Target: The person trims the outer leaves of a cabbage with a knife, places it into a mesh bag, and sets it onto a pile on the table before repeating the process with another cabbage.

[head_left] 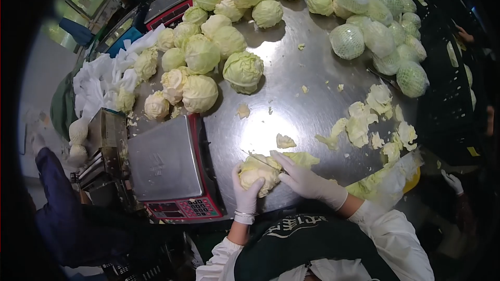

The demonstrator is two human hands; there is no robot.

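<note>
A pale, partly trimmed cabbage [259,173] rests on the metal table near its front edge. My gloved left hand [246,191] cups it from the left, thumb pressed on its near side. My gloved right hand [307,178] is at the cabbage's right side, fingers closed round what looks like a small knife. Its thin blade [268,163] lies across the top of the cabbage; the handle is hidden in the hand. A loose green leaf [302,160] lies beyond the right hand, and a small leaf scrap [285,141] sits just behind the cabbage.
A red-edged scale [165,158] stands at left, with unwrapped cabbages [202,53] piled behind it. Net-wrapped cabbages [348,41] fill the back right. Trimmed leaves [360,124] lie at right by a plastic bag [393,179]. A dark crate [442,93] borders the table. Other people work around.
</note>
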